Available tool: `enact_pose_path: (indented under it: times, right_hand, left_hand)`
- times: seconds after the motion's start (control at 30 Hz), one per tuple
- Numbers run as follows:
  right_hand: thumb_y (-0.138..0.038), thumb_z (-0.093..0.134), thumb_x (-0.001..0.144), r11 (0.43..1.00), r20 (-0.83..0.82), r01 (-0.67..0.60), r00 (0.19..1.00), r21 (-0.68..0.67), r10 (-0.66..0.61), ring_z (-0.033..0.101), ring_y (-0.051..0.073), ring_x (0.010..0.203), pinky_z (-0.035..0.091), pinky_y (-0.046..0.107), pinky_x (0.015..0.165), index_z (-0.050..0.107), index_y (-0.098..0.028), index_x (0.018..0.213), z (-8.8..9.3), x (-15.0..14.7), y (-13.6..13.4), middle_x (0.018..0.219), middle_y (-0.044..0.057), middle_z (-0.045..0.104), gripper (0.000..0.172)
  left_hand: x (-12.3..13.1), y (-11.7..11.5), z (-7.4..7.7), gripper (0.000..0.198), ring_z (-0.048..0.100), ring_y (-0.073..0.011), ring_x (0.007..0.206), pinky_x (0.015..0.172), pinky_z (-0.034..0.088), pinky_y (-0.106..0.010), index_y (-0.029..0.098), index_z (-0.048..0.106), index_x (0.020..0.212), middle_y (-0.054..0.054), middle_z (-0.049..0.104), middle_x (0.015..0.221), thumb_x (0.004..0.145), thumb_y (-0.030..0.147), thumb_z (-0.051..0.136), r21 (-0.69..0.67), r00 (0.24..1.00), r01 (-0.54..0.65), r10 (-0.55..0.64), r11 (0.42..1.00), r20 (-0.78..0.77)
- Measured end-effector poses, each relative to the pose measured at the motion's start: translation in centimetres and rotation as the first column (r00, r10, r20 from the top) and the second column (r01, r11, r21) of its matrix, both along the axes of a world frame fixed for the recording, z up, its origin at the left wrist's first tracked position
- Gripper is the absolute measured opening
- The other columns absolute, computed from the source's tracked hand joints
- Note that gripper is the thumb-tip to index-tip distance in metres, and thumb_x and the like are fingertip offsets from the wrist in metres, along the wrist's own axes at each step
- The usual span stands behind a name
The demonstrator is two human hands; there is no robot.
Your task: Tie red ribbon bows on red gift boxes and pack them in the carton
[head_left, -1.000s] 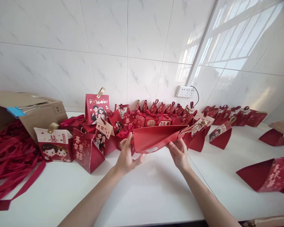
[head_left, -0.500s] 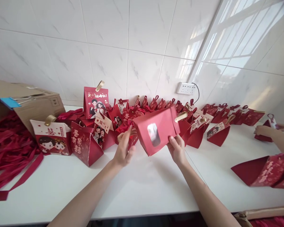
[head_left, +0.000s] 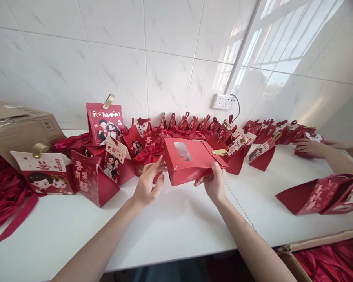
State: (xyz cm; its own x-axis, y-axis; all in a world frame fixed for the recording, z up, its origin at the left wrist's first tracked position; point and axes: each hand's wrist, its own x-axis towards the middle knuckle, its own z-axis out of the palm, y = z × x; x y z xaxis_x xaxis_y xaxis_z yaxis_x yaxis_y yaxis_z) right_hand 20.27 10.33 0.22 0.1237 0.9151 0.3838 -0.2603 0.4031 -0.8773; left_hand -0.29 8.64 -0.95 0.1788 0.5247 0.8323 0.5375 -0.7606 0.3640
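Note:
A red gift box (head_left: 191, 158) with a clear window and a gold loop is held above the white table, tilted on its side. My right hand (head_left: 213, 180) pinches its right end near the loop, thumb on top. At the box's left end, my left hand (head_left: 149, 182) has its fingers apart and holds nothing; whether a fingertip touches the box is unclear. Behind the hands is a red box with a ribbon bow (head_left: 148, 156). To the left stand a red box with gold characters (head_left: 91, 178) and a box with a cartoon couple (head_left: 47, 176).
Many red boxes (head_left: 200, 123) line the tiled wall. Red ribbons (head_left: 6, 192) and a cardboard box (head_left: 26, 125) are at the left. Another person's hands (head_left: 312, 147) touch a box at the right. An open carton of ribbons (head_left: 332, 258) sits lower right.
The held box has tipped flatter, its window now facing more upward. The view has shifted slightly right. At the right, the other person's box has also tipped over between their hands.

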Motion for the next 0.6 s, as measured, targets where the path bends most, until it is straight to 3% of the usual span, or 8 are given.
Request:
enact_pose_path:
  times: [0.07, 0.13, 0.23, 0.3, 0.37, 0.47, 0.6]
  right_hand:
    - [-0.059, 0.057, 0.077, 0.992, 0.041, 0.076, 0.996, 0.099, -0.08, 0.066, 0.023, 0.059, 0.055, 0.035, 0.054, 0.055, -0.018, 0.09, -0.4, 0.0, -0.1, 0.059, 0.003, 0.061, 0.044]
    - [-0.06, 0.062, 0.073, 0.964, 0.076, 0.135, 0.985, 0.23, -0.156, 0.065, 0.027, 0.086, 0.054, 0.039, 0.072, 0.053, -0.02, 0.103, -1.0, 0.2, -0.2, 0.081, 0.009, 0.065, 0.051]
    - [-0.061, 0.06, 0.072, 0.912, 0.109, 0.162, 0.97, 0.376, -0.217, 0.048, 0.029, 0.119, 0.042, 0.042, 0.097, 0.045, -0.022, 0.119, -2.0, 0.3, 0.3, 0.11, 0.014, 0.059, 0.063]
    - [-0.061, 0.059, 0.072, 0.89, 0.103, 0.189, 0.962, 0.415, -0.253, 0.039, 0.029, 0.127, 0.034, 0.043, 0.104, 0.04, -0.022, 0.125, -2.4, 0.2, 0.7, 0.119, 0.014, 0.054, 0.068]
    - [-0.06, 0.059, 0.072, 0.878, 0.082, 0.222, 0.956, 0.425, -0.282, 0.038, 0.03, 0.127, 0.032, 0.044, 0.104, 0.04, -0.023, 0.125, -2.4, 0.0, 0.8, 0.119, 0.014, 0.053, 0.068]
    - [-0.055, 0.059, 0.075, 0.877, 0.086, 0.266, 0.942, 0.401, -0.326, 0.051, 0.028, 0.109, 0.042, 0.041, 0.094, 0.049, -0.023, 0.115, -1.5, 0.1, -0.7, 0.106, 0.012, 0.058, 0.053]
    - [-0.051, 0.053, 0.082, 0.908, 0.119, 0.377, 0.908, 0.184, -0.402, 0.059, 0.022, 0.084, 0.05, 0.035, 0.077, 0.058, -0.023, 0.1, -0.6, 2.7, -6.5, 0.092, 0.007, 0.062, 0.034]
  left_hand:
    - [-0.1, 0.0, -0.3, 0.066, 0.059, -0.0243, 0.101, 0.087, 0.046, -0.041, 0.019, 0.019, 0.144, -0.013, 0.058, 0.118, 0.084, 0.025, 0.046, 0.038, 0.999, 0.033, -0.032, 0.999, -0.036]
    - [-0.2, 0.1, -0.6, 0.068, 0.055, -0.0291, 0.106, 0.086, 0.048, -0.044, 0.017, 0.026, 0.139, -0.016, 0.052, 0.121, 0.077, 0.028, 0.051, 0.121, 0.993, 0.057, -0.044, 0.991, -0.107]
    - [-0.4, 0.1, -0.7, 0.059, 0.057, -0.0301, 0.1, 0.082, 0.049, -0.044, 0.016, 0.037, 0.127, -0.015, 0.055, 0.109, 0.072, 0.028, 0.053, 0.245, 0.982, 0.05, -0.003, 0.968, -0.187]
    - [-0.5, 0.0, -0.4, 0.058, 0.059, -0.03, 0.097, 0.083, 0.049, -0.046, 0.016, 0.037, 0.125, -0.014, 0.058, 0.105, 0.071, 0.029, 0.053, 0.294, 0.975, 0.031, 0.036, 0.955, -0.219]
    - [-0.7, 0.0, 0.1, 0.056, 0.058, -0.0317, 0.1, 0.086, 0.047, -0.048, 0.015, 0.037, 0.124, -0.015, 0.059, 0.106, 0.071, 0.029, 0.051, 0.309, 0.968, 0.015, 0.064, 0.951, -0.244]
    - [-1.2, 0.0, 0.6, 0.058, 0.055, -0.0335, 0.108, 0.091, 0.045, -0.051, 0.014, 0.037, 0.127, -0.017, 0.058, 0.112, 0.073, 0.03, 0.051, 0.319, 0.959, 0.007, 0.083, 0.948, -0.27]
    - [-0.9, 0.2, 0.2, 0.059, 0.058, -0.0309, 0.106, 0.091, 0.047, -0.048, 0.02, 0.038, 0.131, -0.013, 0.061, 0.113, 0.074, 0.026, 0.053, 0.309, 0.942, 0.122, -0.012, 0.943, -0.335]
